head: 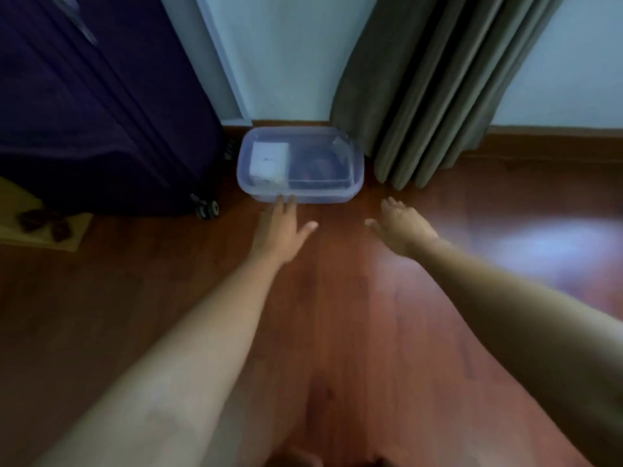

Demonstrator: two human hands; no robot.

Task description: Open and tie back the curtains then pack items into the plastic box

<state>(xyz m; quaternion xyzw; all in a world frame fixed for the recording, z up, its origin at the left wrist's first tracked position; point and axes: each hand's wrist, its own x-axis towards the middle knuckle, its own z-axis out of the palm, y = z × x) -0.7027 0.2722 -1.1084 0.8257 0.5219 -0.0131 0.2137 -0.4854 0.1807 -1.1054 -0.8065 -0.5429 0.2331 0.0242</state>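
While both arms reach up-frame, left hand [281, 230] w/ fingers straight meets box [357, 176] front rim at center; right hand [403, 232] spread, holds nothing; curtain [428, 96] upper right.

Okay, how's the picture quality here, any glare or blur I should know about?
Head view: dim and soft all over; a pale glare patch washes out the wooden floor on the right; wide-angle bending slants the curtain; the plastic box contents look hazy; both open hands, left hand and right hand, are slightly smeared.
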